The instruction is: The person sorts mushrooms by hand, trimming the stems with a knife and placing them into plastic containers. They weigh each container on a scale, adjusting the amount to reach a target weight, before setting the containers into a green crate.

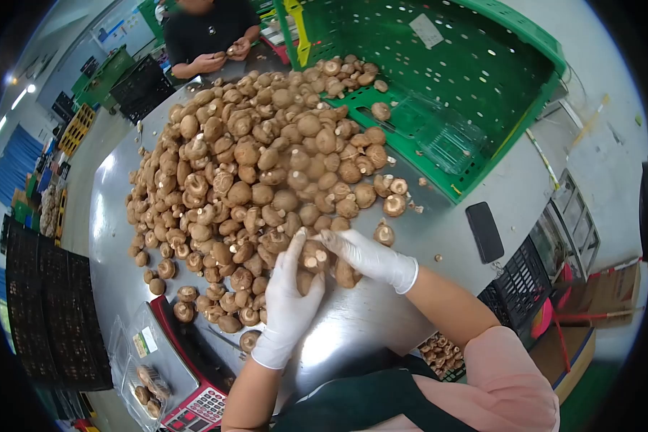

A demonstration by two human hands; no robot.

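Mushrooms (266,165) piled big on table (381,317), middle of frame. Left hand (289,299) and right hand (367,255), both gloved, curled around a few at bottom edge of pile. Small pack (147,385) lower left partly filled; most left unsorted.

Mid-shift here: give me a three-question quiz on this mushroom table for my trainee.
1. True or false: both white-gloved hands, left hand and right hand, are on brown mushrooms at the near edge of the big mushroom pile.
2. What lies flat on the grey metal table right of the pile: (a) a knife, (b) a flat black rectangular phone-like object, (c) a spoon?
3. Which colour is the tipped perforated plastic crate from which mushrooms spill?

Key: 1 true; 2 b; 3 green.
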